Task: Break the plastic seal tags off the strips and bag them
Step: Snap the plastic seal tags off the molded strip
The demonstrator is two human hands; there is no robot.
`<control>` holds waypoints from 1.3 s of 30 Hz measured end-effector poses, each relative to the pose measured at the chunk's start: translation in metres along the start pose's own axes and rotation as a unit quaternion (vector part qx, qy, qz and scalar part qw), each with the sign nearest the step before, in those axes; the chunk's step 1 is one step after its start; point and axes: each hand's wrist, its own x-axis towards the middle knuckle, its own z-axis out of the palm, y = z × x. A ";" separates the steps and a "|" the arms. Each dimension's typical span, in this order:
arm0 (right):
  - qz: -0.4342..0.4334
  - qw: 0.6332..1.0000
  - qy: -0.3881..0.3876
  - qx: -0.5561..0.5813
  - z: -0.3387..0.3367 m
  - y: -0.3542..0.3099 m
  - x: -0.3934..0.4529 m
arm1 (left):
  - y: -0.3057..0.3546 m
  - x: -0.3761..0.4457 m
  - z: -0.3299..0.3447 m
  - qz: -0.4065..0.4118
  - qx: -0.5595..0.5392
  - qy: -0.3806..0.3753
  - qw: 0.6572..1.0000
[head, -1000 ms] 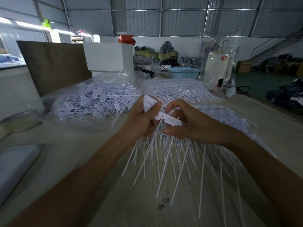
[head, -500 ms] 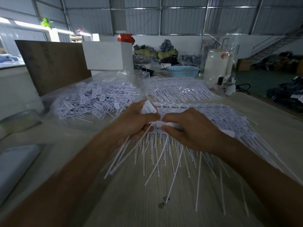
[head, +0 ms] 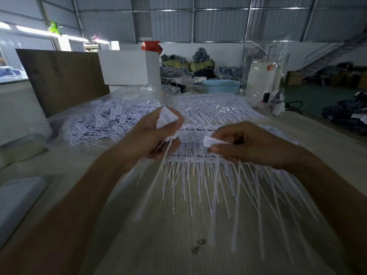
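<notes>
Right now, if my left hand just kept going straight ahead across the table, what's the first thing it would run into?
Probably the clear bag of loose seal tags, lying just beyond the left hand on the table; depth is hard to judge.

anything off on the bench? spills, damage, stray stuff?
Nothing looks damaged or spilled. Only oddity: two small ring-like bits lie loose on the wooden table near the front edge, apart from the tag piles; too small to identify. Both hands, left hand and right hand, hold tags normally.
</notes>
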 end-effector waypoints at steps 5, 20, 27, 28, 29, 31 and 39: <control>0.009 0.997 0.075 0.029 0.032 0.003 0.016 | -0.011 0.009 0.053 0.044 0.017 0.092 0.995; 0.043 0.996 0.034 -0.065 0.026 -0.002 0.011 | -0.014 0.009 0.049 0.027 -0.005 0.095 0.995; -0.042 0.915 0.060 -0.397 0.044 -0.012 0.012 | -0.009 0.008 0.030 -0.127 -0.025 -0.021 0.991; -0.045 0.912 0.058 -0.404 0.043 -0.015 0.011 | -0.006 0.007 0.026 -0.132 -0.012 -0.049 0.990; -0.040 0.924 0.046 -0.378 0.040 -0.018 0.011 | -0.004 0.005 0.023 -0.126 -0.002 -0.081 0.989; -0.009 0.970 -0.033 -0.240 0.029 -0.025 0.010 | 0.000 0.002 0.020 -0.107 -0.007 -0.170 0.980; 0.049 0.995 -0.067 -0.061 -0.019 -0.015 -0.013 | 0.003 -0.002 0.008 -0.016 0.034 -0.094 0.995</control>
